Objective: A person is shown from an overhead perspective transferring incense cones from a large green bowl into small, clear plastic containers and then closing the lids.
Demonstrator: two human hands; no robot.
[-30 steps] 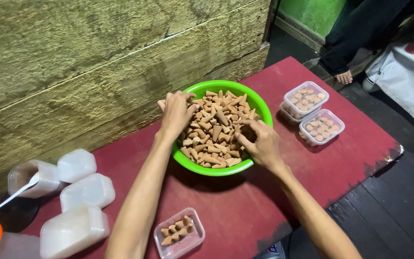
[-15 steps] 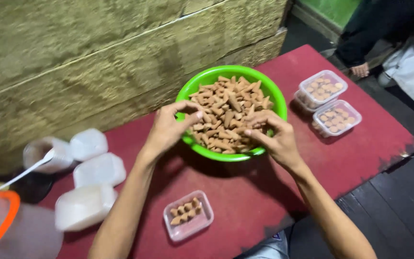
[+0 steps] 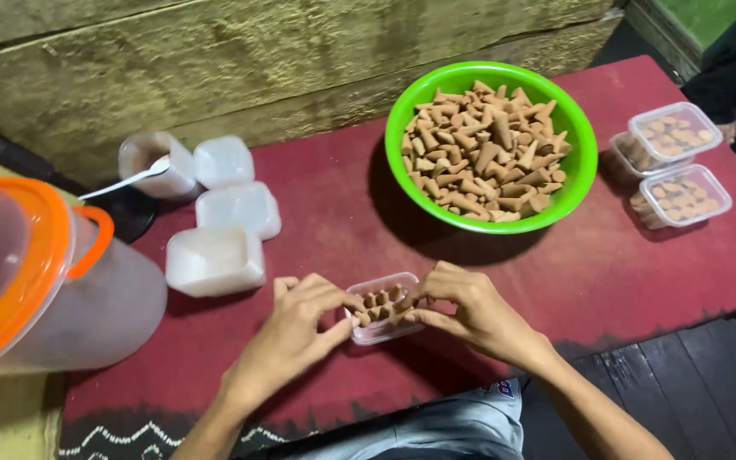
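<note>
A small clear plastic box (image 3: 381,328) with a few brown cones in it sits near the front edge of the red table (image 3: 334,221). My left hand (image 3: 296,328) touches its left side, fingers curled, with a cone or two at the fingertips. My right hand (image 3: 470,311) is at its right side, fingers pinched on cones over the box. Behind them stands a green bowl (image 3: 579,162) heaped with brown cones (image 3: 483,153).
Two filled, lidded clear boxes (image 3: 679,162) lie at the right. Stacks of empty white boxes (image 3: 215,255) and a cup with a spoon (image 3: 151,162) are at the left. A large translucent jug with an orange lid (image 3: 36,281) stands far left. A wooden wall runs behind.
Both hands have left the green bowl and come down to the small box at the table's front edge. The camera view has shifted left and down.
</note>
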